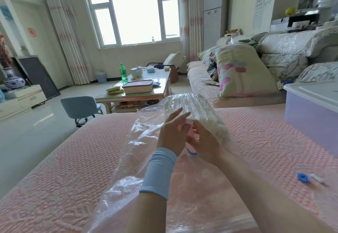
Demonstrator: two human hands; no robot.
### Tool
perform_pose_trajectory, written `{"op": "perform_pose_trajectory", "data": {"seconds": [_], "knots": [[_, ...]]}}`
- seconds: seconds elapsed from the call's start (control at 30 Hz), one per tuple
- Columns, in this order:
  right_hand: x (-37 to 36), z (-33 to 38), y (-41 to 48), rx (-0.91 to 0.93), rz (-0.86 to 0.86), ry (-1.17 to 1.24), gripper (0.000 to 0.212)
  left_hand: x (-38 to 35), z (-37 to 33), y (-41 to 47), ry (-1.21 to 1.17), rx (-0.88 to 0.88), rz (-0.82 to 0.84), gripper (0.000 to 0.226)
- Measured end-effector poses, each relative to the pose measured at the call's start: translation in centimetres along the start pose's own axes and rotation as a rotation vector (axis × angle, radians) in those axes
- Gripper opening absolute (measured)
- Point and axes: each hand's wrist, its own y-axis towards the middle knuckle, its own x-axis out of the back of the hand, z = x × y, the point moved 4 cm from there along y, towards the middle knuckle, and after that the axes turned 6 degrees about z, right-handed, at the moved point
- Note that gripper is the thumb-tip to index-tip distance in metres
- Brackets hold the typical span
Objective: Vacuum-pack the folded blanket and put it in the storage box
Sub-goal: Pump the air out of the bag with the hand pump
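A clear plastic vacuum bag (pixel 128 159) lies on the pink sofa cover (pixel 64 168), its far end filled by the folded white blanket (pixel 201 115). Above the bag's middle, my left hand (pixel 172 133) and my right hand (pixel 203 141) both grip a small pink pump-like object (pixel 191 132). It stands over a blue valve (pixel 192 152) on the bag. The storage box (pixel 311 112), translucent lavender with a white lid, rests on the sofa at the right.
A blue valve cap (pixel 303 177) and a small white clip (pixel 317 178) lie on the cover at the right. Beyond stand a coffee table (pixel 135 93) with a green bottle (pixel 123 73), a blue chair (pixel 80 108) and a floral pillow (pixel 241 71).
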Motion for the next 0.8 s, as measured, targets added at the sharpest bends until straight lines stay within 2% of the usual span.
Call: {"op": "perform_pose_trajectory", "data": {"seconds": [0.1,0.17,0.23,0.3,0.4,0.47,0.57,0.7,0.8], "knots": [[1.2,0.1,-0.2,0.002,-0.040,0.024,0.037,-1.0,0.8,0.2,-0.419,0.136,0.096,0.067],[2.3,0.3,-0.4,0.001,-0.099,0.052,0.042,-2.0,1.3,0.0,-0.611,0.222,0.138,0.067],[3.4,0.6,-0.9,0.011,-0.172,0.092,0.046,-3.2,1.7,-0.3,-0.528,0.238,0.199,0.062],[4.3,0.8,-1.6,-0.014,-0.219,0.108,0.046,-4.4,2.0,-0.4,-0.286,0.190,0.242,0.059],[5.5,1.3,-2.7,-0.052,-0.315,-0.001,0.047,-5.3,1.8,0.0,-0.084,0.134,0.217,0.058],[6.7,2.2,-3.0,-0.008,-0.401,-0.127,0.039,-5.7,1.5,0.5,-0.027,0.095,0.180,0.054],[7.1,3.7,-3.1,0.084,-0.355,-0.407,0.019,-5.9,1.5,1.0,0.040,0.048,0.122,0.045],[7.3,5.3,-3.3,0.105,-0.316,-0.482,0.011,-6.9,1.7,1.1,0.006,0.070,0.170,0.039],[8.8,9.4,-3.6,0.377,-0.463,-0.508,0.013,-6.7,2.3,1.1,-0.013,0.092,0.141,0.043]]}}
